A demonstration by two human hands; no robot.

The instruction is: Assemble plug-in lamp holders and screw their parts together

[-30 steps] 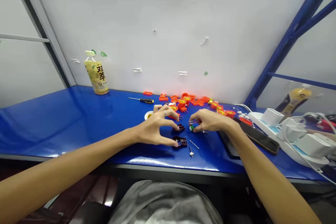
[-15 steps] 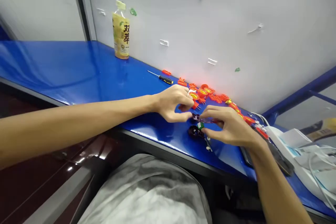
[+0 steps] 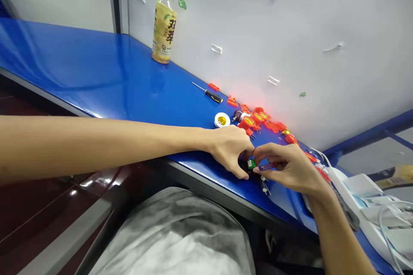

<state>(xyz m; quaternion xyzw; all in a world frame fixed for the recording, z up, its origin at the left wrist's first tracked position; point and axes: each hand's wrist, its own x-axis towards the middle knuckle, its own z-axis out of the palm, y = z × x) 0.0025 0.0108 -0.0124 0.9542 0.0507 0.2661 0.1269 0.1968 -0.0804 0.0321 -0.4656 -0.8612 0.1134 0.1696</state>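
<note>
My left hand [image 3: 232,149] is curled low over the blue table, thumb and fingers bent around a small dark part [image 3: 246,165] that they mostly hide. Beside its fingertips is a small green block [image 3: 251,163]. My right hand [image 3: 288,165] grips a small screwdriver by its clear purple handle [image 3: 267,166], close to that block; the tip is hidden. Small pale pieces on thin metal stems [image 3: 265,187] lie below the right fingers. Behind my left hand are a white lamp socket [image 3: 222,120] with a brass inside and a dark plug [image 3: 237,115].
Along the wall run several red lamp sockets and red shell pieces [image 3: 271,126]. A black-and-yellow screwdriver [image 3: 213,96] lies further left, and a drink bottle [image 3: 164,28] stands at the wall. On the right are a phone-like dark object [image 3: 348,210] and a white tray with cables [image 3: 364,223].
The camera view has shifted. My left hand has come down towards the table's front edge, uncovering the white socket and the dark plug. My right hand keeps the screwdriver, now nearer the green block.
</note>
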